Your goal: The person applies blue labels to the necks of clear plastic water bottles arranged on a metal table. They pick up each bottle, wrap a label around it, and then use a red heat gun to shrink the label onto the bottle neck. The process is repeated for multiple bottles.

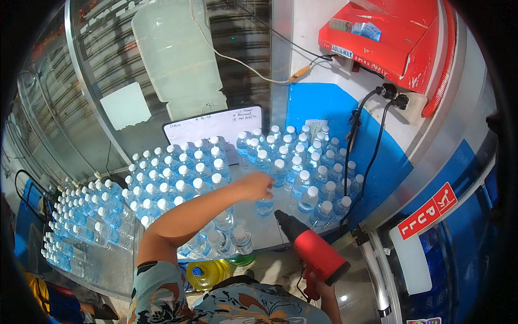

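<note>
My left hand [257, 186] is at the top of a small water bottle [265, 206] on the counter, its fingers curled about the cap, which they mostly hide. My right hand [317, 285] grips the handle of a red heat gun [317, 253] low at the right. The black nozzle points up and left toward that bottle, a short way from it. Rows of filled plastic bottles with white caps and blue labels stand on both sides: one group [304, 182] behind and to the right, another group [184, 172] to the left, partly behind my left arm.
More bottles [81, 210] stand on a lower left surface. A whiteboard [214, 121] with writing leans at the back. Black cables [374, 141] hang from a wall socket [412, 107] beside the right-hand bottles. A red tray [380, 44] is mounted above. Large yellow bottle [208, 275] stands below the counter.
</note>
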The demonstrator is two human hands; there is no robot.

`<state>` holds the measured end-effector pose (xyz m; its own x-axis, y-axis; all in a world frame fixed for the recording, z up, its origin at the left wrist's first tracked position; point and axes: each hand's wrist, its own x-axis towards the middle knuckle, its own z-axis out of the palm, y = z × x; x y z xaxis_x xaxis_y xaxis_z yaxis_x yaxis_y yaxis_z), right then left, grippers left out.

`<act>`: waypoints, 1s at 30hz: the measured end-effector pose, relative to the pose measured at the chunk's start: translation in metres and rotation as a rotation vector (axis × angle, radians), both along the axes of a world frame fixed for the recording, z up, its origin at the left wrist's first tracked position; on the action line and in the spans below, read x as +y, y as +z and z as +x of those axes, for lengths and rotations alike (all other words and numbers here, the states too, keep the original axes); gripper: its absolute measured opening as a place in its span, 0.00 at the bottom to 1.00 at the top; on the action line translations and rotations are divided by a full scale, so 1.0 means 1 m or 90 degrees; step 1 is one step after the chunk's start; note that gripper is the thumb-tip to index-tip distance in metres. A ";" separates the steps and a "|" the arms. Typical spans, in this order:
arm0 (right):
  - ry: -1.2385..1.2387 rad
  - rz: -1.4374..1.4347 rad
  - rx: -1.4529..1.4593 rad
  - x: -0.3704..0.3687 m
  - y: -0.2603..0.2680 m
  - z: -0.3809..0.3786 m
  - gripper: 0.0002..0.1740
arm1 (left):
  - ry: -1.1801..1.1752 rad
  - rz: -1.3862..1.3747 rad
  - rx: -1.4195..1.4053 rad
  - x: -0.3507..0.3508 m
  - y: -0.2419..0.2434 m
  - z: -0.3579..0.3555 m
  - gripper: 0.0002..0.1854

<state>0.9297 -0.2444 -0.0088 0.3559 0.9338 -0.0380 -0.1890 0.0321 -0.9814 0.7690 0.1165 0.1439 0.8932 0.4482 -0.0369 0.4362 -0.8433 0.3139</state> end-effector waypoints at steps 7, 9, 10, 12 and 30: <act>-0.062 0.013 -0.693 0.001 0.004 0.000 0.13 | 0.253 0.066 -0.073 0.006 -0.010 0.077 0.24; -0.070 0.018 -0.780 0.007 0.007 -0.002 0.14 | 0.278 0.051 -0.087 0.007 -0.013 0.089 0.24; -0.070 0.023 -0.837 0.010 0.008 -0.004 0.15 | 0.277 0.040 -0.077 0.007 -0.014 0.094 0.24; -0.067 0.040 -0.899 0.013 0.012 -0.007 0.17 | 0.266 0.054 -0.063 0.007 -0.016 0.097 0.24; 0.020 0.057 -0.766 -0.005 -0.015 0.017 0.24 | -0.104 -0.084 0.277 -0.098 0.028 -0.067 0.17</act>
